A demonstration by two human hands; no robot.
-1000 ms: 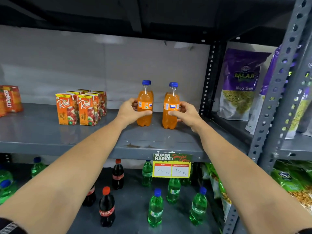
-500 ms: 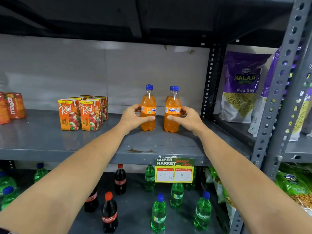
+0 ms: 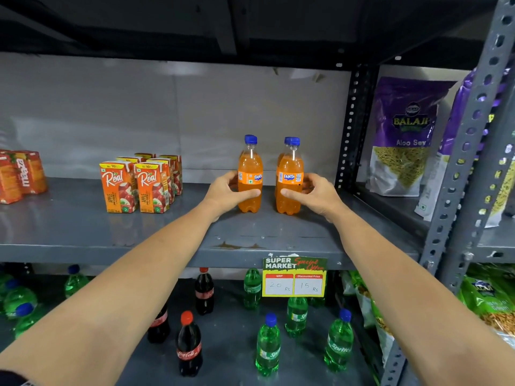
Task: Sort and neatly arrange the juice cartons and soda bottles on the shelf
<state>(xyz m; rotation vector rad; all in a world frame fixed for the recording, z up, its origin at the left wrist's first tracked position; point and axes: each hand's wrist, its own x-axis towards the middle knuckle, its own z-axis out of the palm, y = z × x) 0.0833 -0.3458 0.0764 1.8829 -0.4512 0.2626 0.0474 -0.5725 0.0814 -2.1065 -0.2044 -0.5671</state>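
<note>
Two orange Fanta bottles with blue caps stand upright on the grey middle shelf (image 3: 83, 229). My left hand (image 3: 225, 192) wraps the left Fanta bottle (image 3: 250, 165) from its left side. My right hand (image 3: 312, 195) holds the right Fanta bottle (image 3: 289, 168) from its right side. A third Fanta bottle's cap (image 3: 287, 140) peeks out just behind the right one. To the left, several orange Real apple juice cartons (image 3: 139, 185) stand in neat rows. Red Maaza cartons (image 3: 19, 175) sit at the far left edge.
The lower shelf holds Coca-Cola bottles (image 3: 189, 344) and green Sprite bottles (image 3: 267, 346), loosely scattered. A price tag (image 3: 294, 277) hangs from the shelf's front edge. Perforated uprights (image 3: 351, 129) divide off the right bay with purple Balaji snack bags (image 3: 404, 135).
Both hands have pushed the two Fanta bottles a little farther back on the shelf and closer together, where they now stand. The view has shifted slightly.
</note>
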